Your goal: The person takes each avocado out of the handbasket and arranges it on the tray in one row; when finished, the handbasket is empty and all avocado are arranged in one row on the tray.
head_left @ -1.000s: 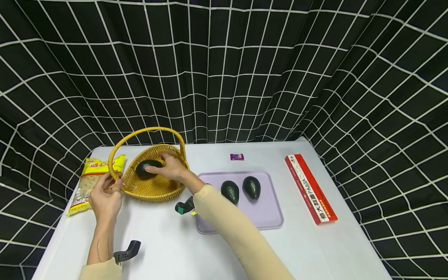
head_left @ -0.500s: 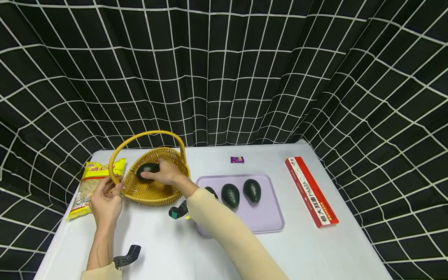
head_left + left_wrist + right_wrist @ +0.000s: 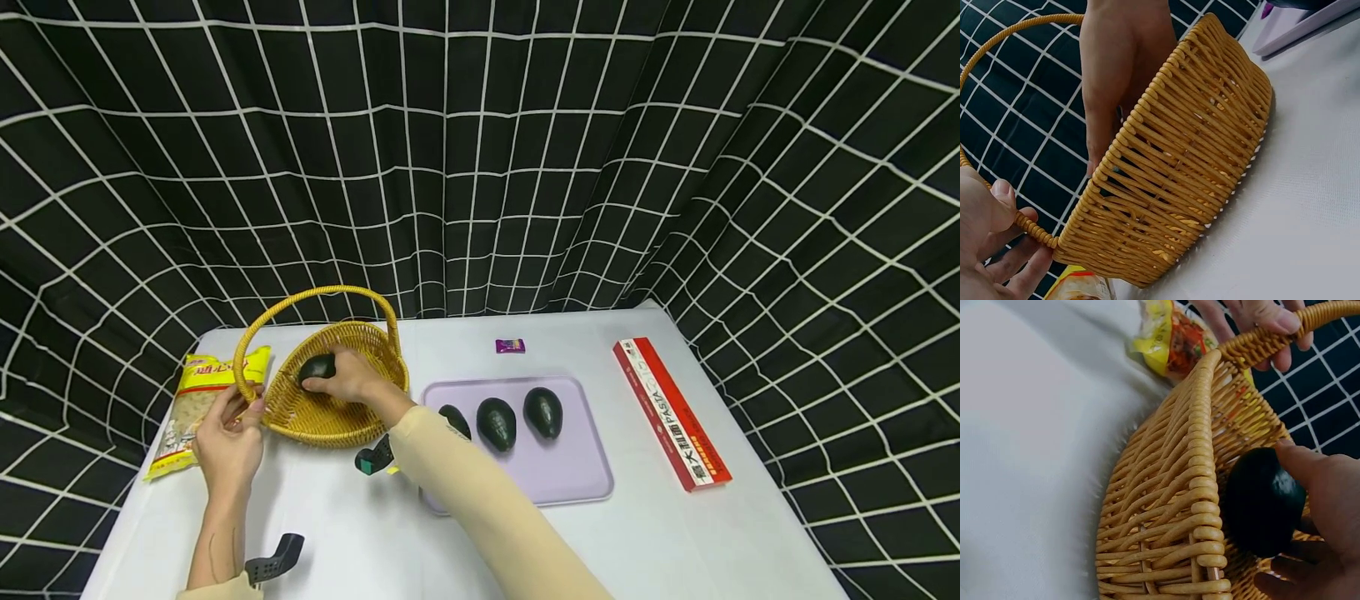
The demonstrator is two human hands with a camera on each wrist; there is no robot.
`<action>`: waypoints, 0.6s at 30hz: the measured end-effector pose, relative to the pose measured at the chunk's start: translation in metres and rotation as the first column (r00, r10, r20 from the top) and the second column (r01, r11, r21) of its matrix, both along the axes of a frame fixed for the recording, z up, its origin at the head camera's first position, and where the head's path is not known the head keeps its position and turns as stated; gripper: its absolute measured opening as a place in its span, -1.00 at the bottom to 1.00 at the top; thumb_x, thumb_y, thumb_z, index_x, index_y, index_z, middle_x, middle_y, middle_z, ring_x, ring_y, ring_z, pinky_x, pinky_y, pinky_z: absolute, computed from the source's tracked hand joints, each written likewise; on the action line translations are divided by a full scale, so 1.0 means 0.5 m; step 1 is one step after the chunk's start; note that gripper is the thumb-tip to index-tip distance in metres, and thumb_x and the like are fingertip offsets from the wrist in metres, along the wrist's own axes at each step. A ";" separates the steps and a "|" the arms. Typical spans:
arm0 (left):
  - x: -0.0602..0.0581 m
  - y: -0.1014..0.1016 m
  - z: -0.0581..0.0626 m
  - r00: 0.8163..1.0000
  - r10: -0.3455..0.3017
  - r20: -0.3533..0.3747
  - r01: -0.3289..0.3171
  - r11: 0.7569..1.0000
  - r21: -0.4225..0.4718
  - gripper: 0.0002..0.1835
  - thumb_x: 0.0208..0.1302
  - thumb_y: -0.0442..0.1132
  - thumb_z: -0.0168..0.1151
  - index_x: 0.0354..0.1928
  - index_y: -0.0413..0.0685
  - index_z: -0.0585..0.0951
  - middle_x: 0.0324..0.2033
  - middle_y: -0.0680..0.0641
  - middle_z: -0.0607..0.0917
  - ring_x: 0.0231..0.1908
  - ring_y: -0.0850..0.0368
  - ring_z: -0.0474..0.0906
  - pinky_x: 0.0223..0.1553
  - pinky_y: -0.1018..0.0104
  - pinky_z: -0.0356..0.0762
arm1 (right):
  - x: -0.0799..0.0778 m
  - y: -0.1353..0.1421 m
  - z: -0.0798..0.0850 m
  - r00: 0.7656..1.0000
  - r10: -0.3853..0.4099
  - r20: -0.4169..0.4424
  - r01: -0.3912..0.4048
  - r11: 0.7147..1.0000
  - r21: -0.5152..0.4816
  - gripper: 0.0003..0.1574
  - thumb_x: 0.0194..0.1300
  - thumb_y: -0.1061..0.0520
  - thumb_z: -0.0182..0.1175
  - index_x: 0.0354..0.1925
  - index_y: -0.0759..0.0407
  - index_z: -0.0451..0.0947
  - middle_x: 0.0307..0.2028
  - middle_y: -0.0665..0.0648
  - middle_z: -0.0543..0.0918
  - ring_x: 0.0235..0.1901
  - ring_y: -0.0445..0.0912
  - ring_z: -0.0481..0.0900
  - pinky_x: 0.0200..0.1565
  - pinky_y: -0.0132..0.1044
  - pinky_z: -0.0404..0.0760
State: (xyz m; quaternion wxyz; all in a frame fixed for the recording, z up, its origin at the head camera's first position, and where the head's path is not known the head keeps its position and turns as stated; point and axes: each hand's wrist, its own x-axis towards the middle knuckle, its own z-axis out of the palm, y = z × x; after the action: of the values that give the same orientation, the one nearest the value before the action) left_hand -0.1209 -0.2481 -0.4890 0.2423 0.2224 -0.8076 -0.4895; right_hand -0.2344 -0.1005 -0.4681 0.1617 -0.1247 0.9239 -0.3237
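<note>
A yellow wicker basket [image 3: 326, 429] with a tall arched handle stands on the left of the table. My left hand [image 3: 228, 437] grips the lower left end of its handle, thumb and fingers round the woven bar in the left wrist view. Inside the basket, my right hand [image 3: 352, 377] holds a dark green avocado [image 3: 1264, 501]. Thumb and fingers lie round the fruit in the right wrist view, low near the basket wall. The left wrist view shows the wicker side hiding the avocado and the right fingertips.
A lilac tray [image 3: 566, 479] holds several avocados, one partly behind the right sleeve. A yellow food bag [image 3: 183, 408] lies left of the basket. Behind the tray is a small purple packet [image 3: 510, 346]. A red pasta box [image 3: 671, 412] lies at the right.
My right hand and the avocado have shifted slightly within the basket. The left hand keeps its grip on the handle. The whole head view has moved a little.
</note>
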 end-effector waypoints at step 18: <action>-0.001 -0.001 -0.003 1.000 -0.006 -0.021 0.006 1.000 -0.001 -0.53 0.50 -0.20 0.28 0.38 -0.09 0.57 0.20 -0.25 0.72 -0.08 0.66 0.46 -0.13 0.79 0.40 | -0.010 0.001 -0.022 0.998 0.009 -0.062 -0.009 1.000 -0.002 0.07 0.30 -0.35 0.39 0.55 0.07 0.27 0.28 0.11 0.61 0.16 -0.12 0.62 0.11 -0.38 0.66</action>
State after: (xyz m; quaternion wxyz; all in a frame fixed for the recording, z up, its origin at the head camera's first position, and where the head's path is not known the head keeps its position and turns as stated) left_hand -0.1215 -0.2484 -0.4905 0.2493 0.2150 -0.8059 -0.4921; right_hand -0.2394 -0.1002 -0.4792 0.1344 -0.1392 0.9274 -0.3201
